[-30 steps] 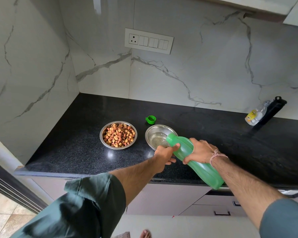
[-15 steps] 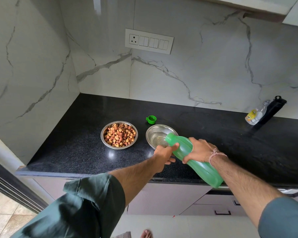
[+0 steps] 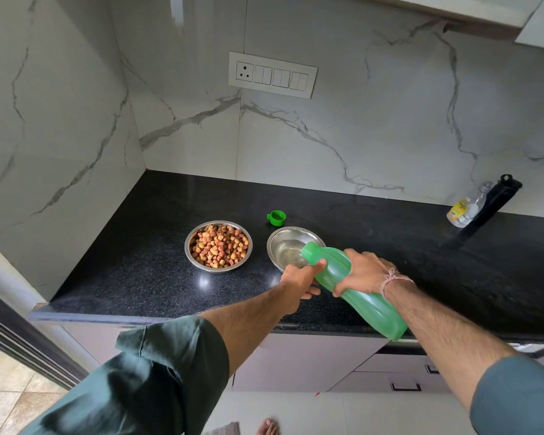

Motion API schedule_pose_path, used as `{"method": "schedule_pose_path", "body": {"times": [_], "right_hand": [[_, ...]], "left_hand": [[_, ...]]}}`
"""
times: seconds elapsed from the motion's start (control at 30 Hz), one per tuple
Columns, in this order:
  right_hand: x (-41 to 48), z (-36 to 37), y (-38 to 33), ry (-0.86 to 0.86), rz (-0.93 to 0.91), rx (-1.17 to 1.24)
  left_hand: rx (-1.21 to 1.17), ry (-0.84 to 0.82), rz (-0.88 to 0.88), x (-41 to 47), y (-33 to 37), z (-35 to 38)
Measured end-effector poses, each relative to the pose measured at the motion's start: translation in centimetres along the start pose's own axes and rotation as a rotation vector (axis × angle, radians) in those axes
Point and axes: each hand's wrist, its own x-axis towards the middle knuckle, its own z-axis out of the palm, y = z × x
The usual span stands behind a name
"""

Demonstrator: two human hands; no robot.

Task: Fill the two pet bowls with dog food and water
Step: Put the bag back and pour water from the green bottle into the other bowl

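Note:
Two steel bowls stand side by side on the black counter (image 3: 139, 265). The left bowl (image 3: 218, 245) is full of brown kibble. The right bowl (image 3: 285, 243) holds some water. A green bottle (image 3: 363, 296) is tipped with its open mouth over the right bowl's near rim. My right hand (image 3: 363, 273) grips the bottle's middle from above. My left hand (image 3: 300, 282) holds the bottle near its neck, thumb on the green plastic, and hides the bowl's near edge. The bottle's green cap (image 3: 277, 217) lies just behind the right bowl.
A clear bottle with a yellow label (image 3: 467, 208) and a black bottle (image 3: 496, 199) lean against the marble wall at the far right. A switch panel (image 3: 272, 74) sits on the wall. Drawers lie below the counter edge; a bare foot (image 3: 267, 426) shows on the floor.
The bottle's mouth has shifted very slightly toward the right bowl's middle; both hands keep the same hold. Otherwise nothing visibly differs.

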Motion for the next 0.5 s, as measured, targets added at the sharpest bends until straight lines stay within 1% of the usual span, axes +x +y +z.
{"method": "schedule_pose_path", "body": {"times": [0.5], "right_hand": [[0.05,-0.29,-0.4,0.013,0.003,0.012]], "left_hand": [[0.001,0.009,0.011,-0.1,0.29,-0.26]]}}
